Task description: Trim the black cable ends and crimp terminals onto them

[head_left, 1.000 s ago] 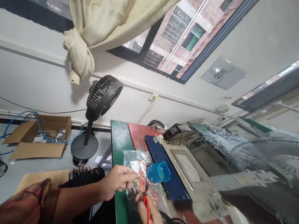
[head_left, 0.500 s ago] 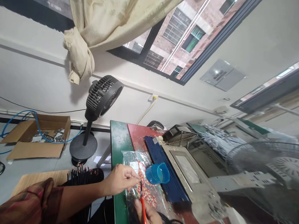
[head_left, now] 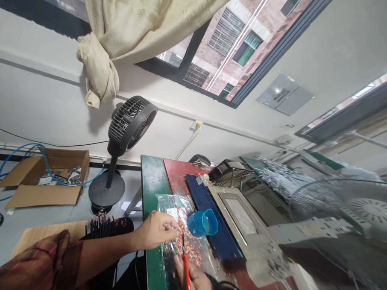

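My left hand (head_left: 160, 230) is closed in a pinch above the green table edge, its fingertips by the tool's tip; whatever is between them is too small to make out. In my right hand (head_left: 196, 278) is a red-handled tool (head_left: 186, 271) with a narrow dark tip, pointing away from me; its exact kind does not show. Beneath both hands, small red, yellow and white bits (head_left: 191, 254) lie scattered over a clear plastic bag (head_left: 168, 199). A blue plastic cup (head_left: 198, 222) lies tipped just beyond the bits. Black cables (head_left: 227, 289) are bunched beside my right hand.
A blue slotted panel (head_left: 214, 218) and a beige machine (head_left: 241, 219) flank the cup. Black cables with bare copper ends (head_left: 101, 228) stand left of the table (head_left: 153, 175). Farther left are a pedestal fan (head_left: 130, 123) and an open carton (head_left: 46, 198). Another fan (head_left: 370, 217) is at right.
The whole view has shifted slightly, so the scene sits a little farther left. Both hands keep nearly the same pose, with the tool's tip still by the left fingertips.
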`<state>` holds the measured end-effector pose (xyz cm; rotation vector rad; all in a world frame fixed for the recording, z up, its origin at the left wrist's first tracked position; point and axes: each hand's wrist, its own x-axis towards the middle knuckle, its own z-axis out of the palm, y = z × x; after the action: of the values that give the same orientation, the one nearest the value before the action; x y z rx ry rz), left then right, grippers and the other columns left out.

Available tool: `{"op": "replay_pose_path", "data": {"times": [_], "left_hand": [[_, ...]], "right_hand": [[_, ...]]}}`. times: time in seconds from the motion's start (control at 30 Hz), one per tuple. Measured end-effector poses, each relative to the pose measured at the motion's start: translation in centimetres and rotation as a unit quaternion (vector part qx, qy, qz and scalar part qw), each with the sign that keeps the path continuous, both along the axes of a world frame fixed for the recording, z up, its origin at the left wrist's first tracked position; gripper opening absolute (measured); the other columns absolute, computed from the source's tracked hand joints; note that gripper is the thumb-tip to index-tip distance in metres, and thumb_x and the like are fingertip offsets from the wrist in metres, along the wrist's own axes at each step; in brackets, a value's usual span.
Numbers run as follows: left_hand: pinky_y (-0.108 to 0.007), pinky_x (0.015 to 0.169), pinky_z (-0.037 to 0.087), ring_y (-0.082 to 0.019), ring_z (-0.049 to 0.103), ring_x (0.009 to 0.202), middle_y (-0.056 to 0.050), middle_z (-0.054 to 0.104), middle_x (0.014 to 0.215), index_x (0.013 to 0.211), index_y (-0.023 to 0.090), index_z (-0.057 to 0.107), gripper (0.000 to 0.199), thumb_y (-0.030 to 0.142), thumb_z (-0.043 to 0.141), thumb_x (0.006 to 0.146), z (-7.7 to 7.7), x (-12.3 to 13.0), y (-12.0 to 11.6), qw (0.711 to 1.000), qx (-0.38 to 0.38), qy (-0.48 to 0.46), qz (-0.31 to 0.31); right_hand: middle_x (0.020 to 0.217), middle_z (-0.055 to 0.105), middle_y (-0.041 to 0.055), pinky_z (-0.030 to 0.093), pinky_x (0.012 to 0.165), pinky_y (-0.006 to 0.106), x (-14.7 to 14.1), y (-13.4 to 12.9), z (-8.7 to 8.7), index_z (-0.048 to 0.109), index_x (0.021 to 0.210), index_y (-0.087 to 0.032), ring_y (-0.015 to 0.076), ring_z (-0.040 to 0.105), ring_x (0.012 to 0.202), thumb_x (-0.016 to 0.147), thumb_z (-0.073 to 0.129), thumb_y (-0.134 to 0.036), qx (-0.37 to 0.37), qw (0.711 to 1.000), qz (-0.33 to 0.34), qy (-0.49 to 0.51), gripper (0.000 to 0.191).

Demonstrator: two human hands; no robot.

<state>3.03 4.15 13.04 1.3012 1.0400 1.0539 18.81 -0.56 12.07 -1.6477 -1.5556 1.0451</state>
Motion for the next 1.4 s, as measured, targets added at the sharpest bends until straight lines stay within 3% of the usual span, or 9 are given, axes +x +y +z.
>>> {"op": "replay_pose_path", "data": {"times": [0.23, 0.47, 0.63, 0.83, 0.97, 1.13, 1.27, 1.4], "left_hand": [[-0.018, 0.046, 0.029, -0.007, 0.043, 0.045, 0.003, 0.051, 0.048, 0.077, 0.009, 0.066, 0.029, 0.038, 0.062, 0.072, -0.3, 0.1, 0.0, 0.998, -0.033, -0.051, -0.024], [-0.019, 0.05, 0.027, -0.005, 0.036, 0.048, 0.005, 0.049, 0.053, 0.078, 0.009, 0.066, 0.042, 0.049, 0.069, 0.064, -0.3, 0.3, -0.5, 0.988, -0.086, -0.127, -0.018], [-0.02, 0.05, 0.028, -0.004, 0.036, 0.048, 0.005, 0.05, 0.054, 0.084, 0.009, 0.067, 0.046, 0.047, 0.074, 0.058, 0.2, 0.1, -1.3, 0.982, -0.133, -0.132, -0.031], [-0.019, 0.046, 0.031, -0.005, 0.043, 0.047, 0.002, 0.055, 0.056, 0.084, 0.01, 0.068, 0.045, 0.046, 0.075, 0.057, -0.2, 0.3, -2.1, 0.977, -0.157, -0.121, -0.084], [-0.019, 0.045, 0.031, -0.005, 0.044, 0.047, 0.001, 0.057, 0.058, 0.083, 0.009, 0.067, 0.045, 0.046, 0.074, 0.057, -0.3, 0.7, -2.5, 0.975, -0.157, -0.126, -0.096], [-0.019, 0.048, 0.032, -0.005, 0.043, 0.048, 0.002, 0.056, 0.058, 0.079, 0.009, 0.065, 0.045, 0.049, 0.072, 0.059, 0.0, 0.8, -2.7, 0.977, -0.152, -0.123, -0.083], [-0.019, 0.046, 0.03, -0.004, 0.042, 0.047, 0.002, 0.056, 0.059, 0.078, 0.01, 0.065, 0.04, 0.047, 0.07, 0.062, 0.0, 1.0, -2.9, 0.975, -0.143, -0.136, -0.098], [-0.019, 0.045, 0.027, -0.005, 0.043, 0.048, 0.002, 0.054, 0.058, 0.08, 0.01, 0.065, 0.036, 0.044, 0.068, 0.065, -0.2, 1.2, -2.9, 0.968, -0.154, -0.166, -0.111]], "right_hand": [[0.045, 0.029, -0.0036, 0.024, 0.046, 0.026, 0.3, 0.2, -0.1, 0.042, 0.043, -0.021, 0.0113, 0.028, 0.046, 0.062, 0.054, -0.07, 0.022, 0.998, 0.002, -0.052, 0.054], [0.041, 0.037, -0.0031, 0.025, 0.043, 0.025, -0.2, -0.1, 0.0, 0.042, 0.042, -0.02, 0.0108, 0.032, 0.043, 0.061, 0.057, -0.069, 0.006, 0.999, -0.019, 0.025, 0.055], [0.033, 0.035, -0.0051, 0.022, 0.035, 0.022, 0.5, 0.3, 0.1, 0.05, 0.047, -0.019, 0.0078, 0.031, 0.031, 0.06, 0.057, -0.072, -0.114, 0.981, -0.028, 0.157, 0.056], [0.038, 0.04, -0.0046, 0.023, 0.035, 0.018, 0.0, 0.0, 0.7, 0.046, 0.047, -0.018, 0.0056, 0.035, 0.033, 0.069, 0.06, -0.061, -0.083, 0.944, -0.049, 0.314, 0.05], [0.037, 0.042, -0.0041, 0.026, 0.037, 0.018, -0.4, 0.0, 1.2, 0.048, 0.046, -0.017, 0.0057, 0.038, 0.033, 0.069, 0.062, -0.058, -0.086, 0.95, -0.047, 0.298, 0.049], [0.036, 0.045, -0.0026, 0.025, 0.035, 0.019, -0.3, 0.1, 1.2, 0.051, 0.046, -0.016, 0.0068, 0.039, 0.032, 0.056, 0.069, -0.064, -0.106, 0.962, -0.064, 0.245, 0.051], [0.039, 0.043, -0.0057, 0.027, 0.037, 0.016, -0.7, -0.6, 1.9, 0.047, 0.048, -0.017, 0.0041, 0.037, 0.035, 0.056, 0.074, -0.055, -0.13, 0.926, -0.082, 0.344, 0.047], [0.039, 0.04, -0.0078, 0.019, 0.031, 0.014, -1.1, -1.0, 2.8, 0.046, 0.05, -0.017, 0.002, 0.03, 0.032, 0.051, 0.077, -0.055, -0.188, 0.893, -0.097, 0.398, 0.049]]}}
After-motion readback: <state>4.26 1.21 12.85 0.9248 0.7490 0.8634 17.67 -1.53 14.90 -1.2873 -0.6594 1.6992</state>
